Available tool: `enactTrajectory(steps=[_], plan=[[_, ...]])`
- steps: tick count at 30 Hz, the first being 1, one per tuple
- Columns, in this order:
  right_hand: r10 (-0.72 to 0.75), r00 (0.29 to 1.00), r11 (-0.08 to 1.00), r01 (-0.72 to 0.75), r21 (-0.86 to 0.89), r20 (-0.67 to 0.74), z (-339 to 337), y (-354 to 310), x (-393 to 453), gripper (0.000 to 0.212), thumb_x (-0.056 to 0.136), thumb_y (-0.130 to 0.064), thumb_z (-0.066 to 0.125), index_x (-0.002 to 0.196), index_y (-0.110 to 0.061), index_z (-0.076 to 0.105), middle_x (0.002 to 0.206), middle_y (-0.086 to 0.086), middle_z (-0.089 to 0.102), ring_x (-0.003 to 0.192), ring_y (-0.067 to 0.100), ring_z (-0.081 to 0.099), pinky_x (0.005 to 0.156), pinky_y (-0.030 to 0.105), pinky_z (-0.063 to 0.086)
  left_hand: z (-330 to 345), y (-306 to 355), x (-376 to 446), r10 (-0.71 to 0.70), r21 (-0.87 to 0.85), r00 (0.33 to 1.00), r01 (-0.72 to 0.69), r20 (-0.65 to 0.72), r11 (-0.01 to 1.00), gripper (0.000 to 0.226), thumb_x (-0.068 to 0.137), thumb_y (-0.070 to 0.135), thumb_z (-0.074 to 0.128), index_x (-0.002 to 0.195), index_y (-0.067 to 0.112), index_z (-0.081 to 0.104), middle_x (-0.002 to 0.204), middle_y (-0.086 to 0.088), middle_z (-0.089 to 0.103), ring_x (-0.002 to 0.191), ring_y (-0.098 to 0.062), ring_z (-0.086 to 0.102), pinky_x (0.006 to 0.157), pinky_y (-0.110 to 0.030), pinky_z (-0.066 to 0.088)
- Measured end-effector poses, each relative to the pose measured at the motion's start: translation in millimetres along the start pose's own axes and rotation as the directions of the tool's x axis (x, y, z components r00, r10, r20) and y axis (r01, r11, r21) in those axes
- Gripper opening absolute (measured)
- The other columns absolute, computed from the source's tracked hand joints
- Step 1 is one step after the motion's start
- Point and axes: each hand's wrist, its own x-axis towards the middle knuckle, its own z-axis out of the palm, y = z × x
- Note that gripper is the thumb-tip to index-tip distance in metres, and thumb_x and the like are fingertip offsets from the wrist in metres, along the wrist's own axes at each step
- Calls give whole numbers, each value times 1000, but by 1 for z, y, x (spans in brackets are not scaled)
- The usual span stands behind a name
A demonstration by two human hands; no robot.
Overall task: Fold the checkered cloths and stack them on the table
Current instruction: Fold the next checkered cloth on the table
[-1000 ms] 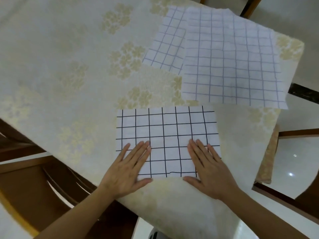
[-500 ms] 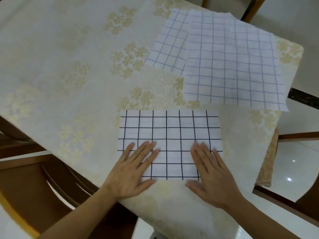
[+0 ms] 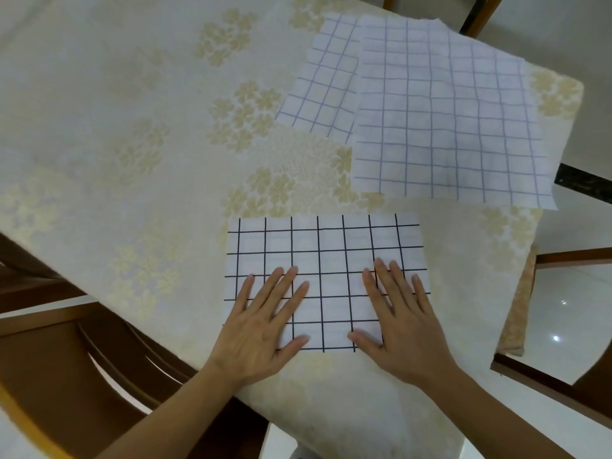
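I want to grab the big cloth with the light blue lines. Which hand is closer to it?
The right hand. It rests flat on the near cloth, right below the big cloth. The left hand presses the same near cloth, farther left.

Matt checkered cloth [image 3: 326, 256], glossy floor tiles [image 3: 559, 313], wooden chair [image 3: 86, 369]

Flat hands [image 3: 261, 329] on checkered cloth [image 3: 326, 260]

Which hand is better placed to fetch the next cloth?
Probably the right hand: both hands lie flat on the folded cloth, but the unfolded cloths lie far right, beyond it; the left hand must cross over.
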Motion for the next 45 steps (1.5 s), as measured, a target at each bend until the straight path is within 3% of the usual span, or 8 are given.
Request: enactTrajectory(steps=[4, 8, 19, 24, 30, 38, 45], plan=[[64, 996, 998, -63, 11, -64, -14, 5, 38, 84, 98, -67, 31, 160, -13, 10, 168, 9, 2, 155, 29, 1, 123, 55, 15, -13, -9, 32, -58, -53, 990, 51, -130, 997, 76, 99, 56, 42, 159, 18, 16, 167, -4, 8, 154, -22, 7, 122, -55, 15], [149, 989, 988, -149, -39, -16, -12, 12, 75, 84, 98, -69, 21, 160, -17, 0, 168, 7, -7, 155, 25, -7, 125, 50, 11, -12, -22, 68, -144, -31, 984, 142, -100, 989, 76, 100, 58, 36, 160, 18, 9, 168, -3, 3, 154, -20, 2, 123, -52, 14], [210, 978, 974, -210, -80, -14, -1, 20, 63, 87, 97, -71, 24, 160, -16, 2, 168, 8, -7, 155, 27, -6, 124, 52, 13, -2, -34, 71, -114, 36, 992, 116, -52, 993, 77, 100, 63, 25, 160, 21, 4, 168, -3, -3, 154, -21, -2, 122, -54, 14], [191, 981, 981, -192, -24, -46, -9, 8, 44, 88, 97, -68, 32, 160, -11, 9, 168, 10, -1, 155, 29, -1, 123, 53, 15, -10, -9, 46, -197, -60, 968, 189, -158, 980, 77, 100, 55, 38, 159, 13, 13, 167, -6, 6, 154, -22, 5, 122, -53, 16], [200, 980, 980, -200, -15, 16, 5, 10, 14, 86, 97, -69, 24, 160, -12, 11, 168, 9, 0, 155, 27, 1, 122, 54, 20, 7, 3, 23, -275, 4, 961, 276, -25, 961, 77, 102, 59, 24, 159, 13, 5, 168, -6, -2, 154, -22, 0, 120, -55, 22], [225, 974, 974, -225, 7, 6, 4, 9, 3, 86, 96, -66, 26, 160, -10, 11, 168, 10, 1, 155, 28, 2, 123, 52, 18, 5, -2, 18, -249, -30, 968, 248, -40, 968, 76, 101, 54, 37, 159, 13, 8, 168, -6, 0, 154, -23, 3, 121, -54, 20], [222, 975, 975, -222, -11, 13, 3, 8, 0, 86, 96, -65, 28, 159, -10, 11, 168, 12, 0, 155, 30, 2, 123, 52, 17, 3, -3, 18, -264, 1, 965, 264, 1, 965, 77, 102, 57, 29, 159, 15, 1, 168, -5, -6, 154, -21, -3, 122, -52, 17]])
